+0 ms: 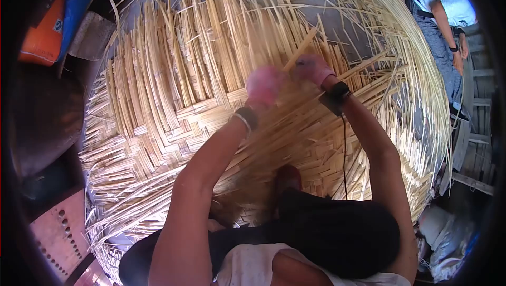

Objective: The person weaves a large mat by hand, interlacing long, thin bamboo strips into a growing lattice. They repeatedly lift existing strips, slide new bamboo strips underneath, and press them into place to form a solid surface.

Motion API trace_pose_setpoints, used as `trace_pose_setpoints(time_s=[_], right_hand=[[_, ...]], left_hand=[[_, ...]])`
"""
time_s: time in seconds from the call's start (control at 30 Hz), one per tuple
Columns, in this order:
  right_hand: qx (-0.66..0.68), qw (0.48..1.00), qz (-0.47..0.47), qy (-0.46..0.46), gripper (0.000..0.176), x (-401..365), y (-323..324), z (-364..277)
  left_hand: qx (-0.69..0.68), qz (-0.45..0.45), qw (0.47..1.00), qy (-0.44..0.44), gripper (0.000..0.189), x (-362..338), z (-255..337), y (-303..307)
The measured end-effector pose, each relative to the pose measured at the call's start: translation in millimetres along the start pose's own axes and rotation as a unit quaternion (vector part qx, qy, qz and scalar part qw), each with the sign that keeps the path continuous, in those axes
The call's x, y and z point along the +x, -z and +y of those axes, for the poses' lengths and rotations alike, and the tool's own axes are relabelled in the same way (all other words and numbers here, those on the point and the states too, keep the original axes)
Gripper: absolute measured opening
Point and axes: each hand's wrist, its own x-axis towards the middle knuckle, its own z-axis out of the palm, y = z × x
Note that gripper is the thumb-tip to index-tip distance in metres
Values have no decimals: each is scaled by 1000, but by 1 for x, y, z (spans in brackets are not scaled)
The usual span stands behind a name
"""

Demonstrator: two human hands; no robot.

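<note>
Both of my hands wear pink gloves and are raised over a large mat of woven split strips (205, 120). My left hand (265, 83) is smeared by motion, and its fingers cannot be made out. My right hand (312, 70) is closed at the lower end of a flat tan strip (302, 46), which slants up to the right. Beneath the hands the weave is blurred. Long loose strips stand out from the mat's far side, and more lie across its right part.
Another person (440, 17) in a light top stands at the upper right. Slatted wood (477, 128) lies along the right edge, with plastic bags (445, 238) below. At the left are an orange sack (45, 35), a concrete block (92, 36) and a perforated board (60, 236).
</note>
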Motion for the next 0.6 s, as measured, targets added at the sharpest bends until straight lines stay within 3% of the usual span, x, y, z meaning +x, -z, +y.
trace_pose_setpoints(time_s=[0.07,0.17,0.27,0.37,0.4,0.5,0.6], right_hand=[[164,986,35,9,27,-2,9,-7],[171,977,123,43,28,10,4,-1],[172,964,136,150,27,3,13,-8],[-57,997,41,32,31,18,10,-13],[-23,998,46,39,36,20,0,-6],[-41,995,-5,87,26,38,-14,6],[269,963,7,-28,22,2,10,-19]], left_hand=[[-67,24,996,44,29,-8,5,10],[-112,57,991,38,30,-20,9,20],[-163,58,984,37,27,-27,11,19],[-136,97,986,-5,22,-33,12,20],[-112,122,986,-29,20,-32,12,20],[-120,141,982,-36,14,-31,12,23],[-162,97,981,36,16,-29,12,24]])
